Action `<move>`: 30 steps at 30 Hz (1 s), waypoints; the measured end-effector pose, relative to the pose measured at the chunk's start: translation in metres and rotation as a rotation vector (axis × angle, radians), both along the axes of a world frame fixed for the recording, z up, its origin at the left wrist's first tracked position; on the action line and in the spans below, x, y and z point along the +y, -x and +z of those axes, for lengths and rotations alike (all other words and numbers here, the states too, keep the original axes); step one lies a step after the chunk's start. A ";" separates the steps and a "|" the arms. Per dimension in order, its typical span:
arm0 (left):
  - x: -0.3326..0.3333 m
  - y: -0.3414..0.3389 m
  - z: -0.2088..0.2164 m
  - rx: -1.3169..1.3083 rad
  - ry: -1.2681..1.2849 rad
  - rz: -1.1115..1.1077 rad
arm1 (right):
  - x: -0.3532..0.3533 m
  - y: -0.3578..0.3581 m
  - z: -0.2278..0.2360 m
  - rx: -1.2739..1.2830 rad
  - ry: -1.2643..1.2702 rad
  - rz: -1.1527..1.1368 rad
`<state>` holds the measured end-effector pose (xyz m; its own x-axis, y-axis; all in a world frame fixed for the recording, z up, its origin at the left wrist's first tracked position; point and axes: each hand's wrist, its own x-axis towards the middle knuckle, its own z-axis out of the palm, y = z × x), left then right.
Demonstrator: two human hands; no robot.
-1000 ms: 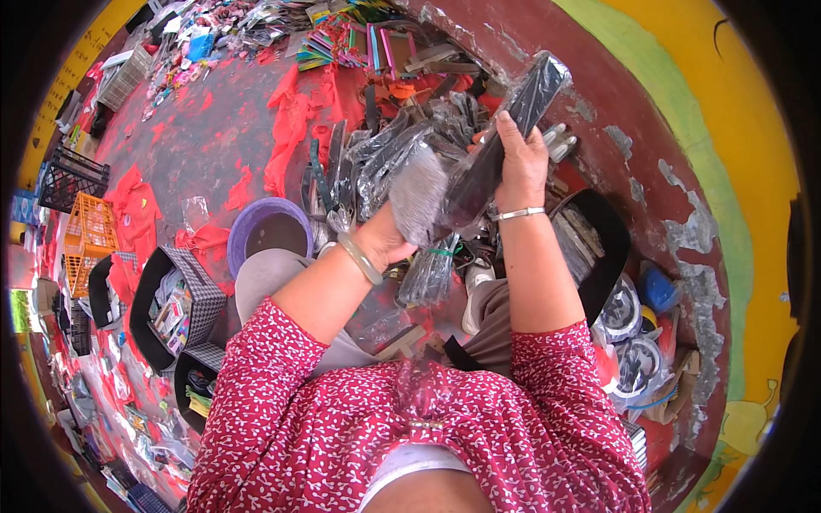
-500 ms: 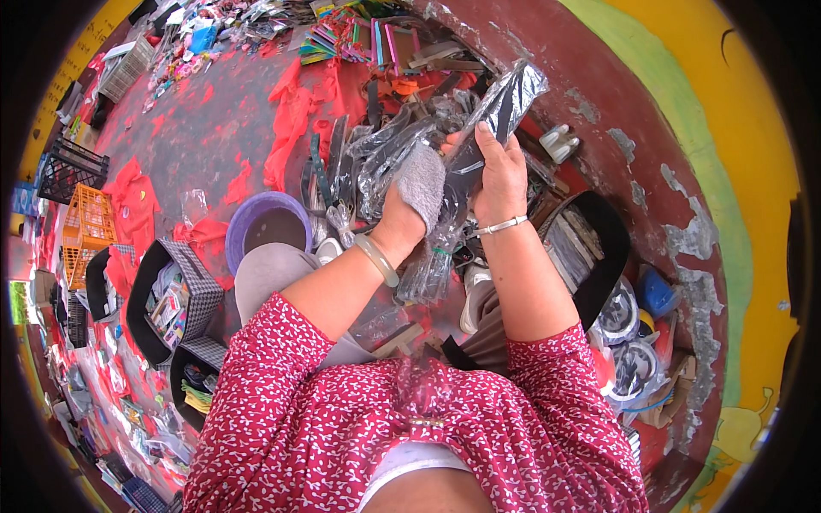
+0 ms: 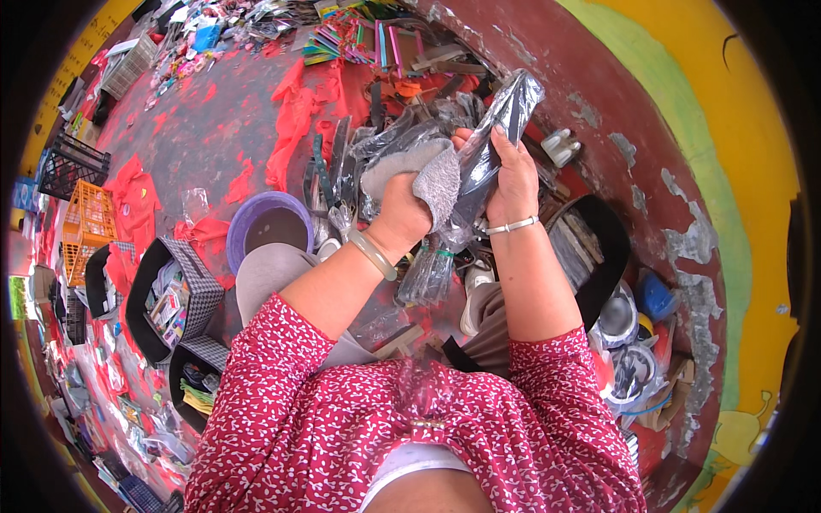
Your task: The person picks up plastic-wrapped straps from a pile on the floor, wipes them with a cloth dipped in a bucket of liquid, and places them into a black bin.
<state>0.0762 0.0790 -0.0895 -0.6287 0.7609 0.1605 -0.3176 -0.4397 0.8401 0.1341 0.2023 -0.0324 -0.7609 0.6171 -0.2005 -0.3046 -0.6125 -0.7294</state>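
In my right hand [image 3: 511, 184] is a long dark item in a clear plastic sleeve [image 3: 487, 160], tilted with its far end up toward the wall. My fingers and thumb wrap round its middle. A grey cloth [image 3: 439, 183] is bunched in my left hand [image 3: 402, 212], lying against the left side of the sleeve; most of the left fingers are hidden by it. Beyond my hands lies a heap of similar plastic-wrapped dark items [image 3: 389, 141]. Just below the sleeve sits a bundle of clear plastic with a green tie [image 3: 430, 275].
A purple basin [image 3: 244, 244] with dark liquid stands left of my knee. Checked black-lined boxes [image 3: 197, 286] and an orange crate [image 3: 88, 214] are farther left. On the right are a black-rimmed bin [image 3: 609, 256] and a peeling wall [image 3: 599, 94]. Red sheeting [image 3: 291, 128] covers parts of the floor.
The grey cloth has spread open more, with a flap now out to the left. My left hand has moved slightly down, and the sleeve has shifted a little down and right.
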 end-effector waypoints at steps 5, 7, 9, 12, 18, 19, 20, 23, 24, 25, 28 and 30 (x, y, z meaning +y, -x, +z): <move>0.000 -0.007 0.007 -0.133 -0.114 -0.068 | 0.001 -0.002 0.003 0.032 -0.039 -0.016; 0.000 -0.010 0.013 -0.248 -0.137 -0.120 | 0.006 -0.002 0.001 0.027 -0.036 -0.030; 0.002 -0.010 0.006 -0.333 -0.279 -0.157 | 0.006 -0.001 0.000 0.031 -0.014 -0.037; -0.003 -0.008 0.005 0.014 -0.003 -0.024 | 0.008 -0.002 -0.001 0.050 -0.026 -0.037; -0.011 -0.011 0.021 0.511 0.212 0.265 | 0.040 -0.005 -0.011 0.038 -0.004 -0.091; -0.014 -0.010 0.022 0.664 0.254 0.308 | 0.062 -0.011 -0.014 0.069 0.034 -0.148; -0.017 -0.007 0.015 0.324 0.105 0.196 | 0.074 -0.014 -0.012 0.101 0.076 -0.195; -0.022 0.019 -0.006 -0.558 -0.301 -0.178 | 0.082 -0.024 0.003 0.101 -0.019 -0.287; -0.022 0.018 -0.005 -0.441 -0.117 -0.120 | 0.081 -0.025 0.003 0.103 -0.017 -0.280; -0.023 0.018 -0.003 -0.321 0.066 -0.061 | 0.078 -0.026 0.003 0.105 -0.016 -0.274; -0.020 0.007 0.009 -0.319 0.107 -0.083 | 0.064 -0.019 -0.006 0.160 -0.038 -0.242; -0.015 -0.005 0.026 -0.522 -0.021 -0.208 | 0.049 -0.011 -0.007 0.169 -0.034 -0.228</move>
